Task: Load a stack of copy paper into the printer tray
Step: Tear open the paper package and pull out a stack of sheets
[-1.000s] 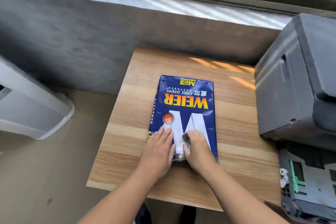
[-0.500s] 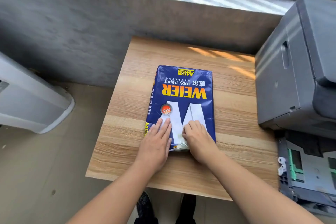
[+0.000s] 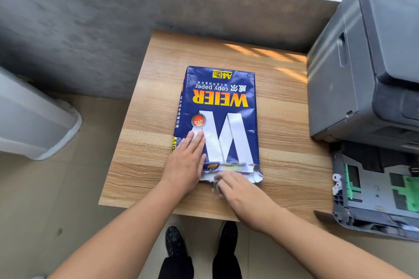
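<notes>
A blue pack of copy paper (image 3: pixel 218 106), printed WEIER, lies flat in the middle of a small wooden table (image 3: pixel 145 172). Its near end is torn and white paper shows there. My left hand (image 3: pixel 186 163) lies flat on the pack's near left corner, fingers together. At the torn near end, my right hand (image 3: pixel 238 190) has its fingers closed on a crumpled flap of wrapper. The dark grey printer (image 3: pixel 367 61) stands at the right. Below it the paper tray (image 3: pixel 376 190) is pulled out, with green guides inside.
A grey concrete wall and a windowsill run behind the table. A white appliance (image 3: pixel 34 120) stands on the floor at the left. My two black shoes (image 3: pixel 174 240) show under the table's near edge.
My right hand has pulled back toward me from the top of the pack to its torn near end, which now gapes. The left hand stays pressed on the pack. The camera tilted down.
</notes>
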A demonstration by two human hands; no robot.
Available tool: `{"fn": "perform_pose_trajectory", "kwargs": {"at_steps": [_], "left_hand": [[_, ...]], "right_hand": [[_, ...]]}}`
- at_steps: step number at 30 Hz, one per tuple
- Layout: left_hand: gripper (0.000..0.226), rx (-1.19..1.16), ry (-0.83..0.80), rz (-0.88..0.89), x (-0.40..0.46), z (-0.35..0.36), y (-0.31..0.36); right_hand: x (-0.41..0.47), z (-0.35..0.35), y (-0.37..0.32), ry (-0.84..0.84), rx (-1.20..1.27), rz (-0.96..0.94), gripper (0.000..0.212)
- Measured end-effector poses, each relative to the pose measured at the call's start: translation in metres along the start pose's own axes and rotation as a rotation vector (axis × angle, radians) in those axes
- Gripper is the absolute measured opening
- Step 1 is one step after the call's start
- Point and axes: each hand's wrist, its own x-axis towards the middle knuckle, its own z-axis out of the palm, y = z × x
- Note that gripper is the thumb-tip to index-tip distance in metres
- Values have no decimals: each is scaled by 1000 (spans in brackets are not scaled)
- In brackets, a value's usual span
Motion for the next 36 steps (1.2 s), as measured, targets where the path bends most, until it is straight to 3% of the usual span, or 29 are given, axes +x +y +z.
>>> {"fn": "perform_pose_trajectory", "kwargs": {"at_steps": [4,7,8,11,14,19,23,31,36], "left_hand": [[59,-37,49,2,-4,-2,1],[60,-82,36,-7,-3,1,1],[59,-95,37,-9,-3,2,0],[59,-120,35,-12,-3,3,0],[59,-132,31,-10,-4,1,0],[60,-108,14,-2,-5,1,-3],[59,-123,44,8,-5,0,-3],[59,-63,109,22,-9,0,-4],[57,-66,126,21,-8,-3,-5]], "right_hand": [[-27,27,-25,20,92,31,18],[-30,25,-41,77,634,363,17],[-24,20,-45,153,855,556,20],[2,11,-42,638,1253,1175,29],[19,15,-36,945,1384,1474,45],[31,22,-39,996,1216,1576,33],[38,21,-32,1009,1153,1656,11],[44,20,-20,1131,1298,1731,27],[45,18,-22,1057,1096,1726,19]]}}
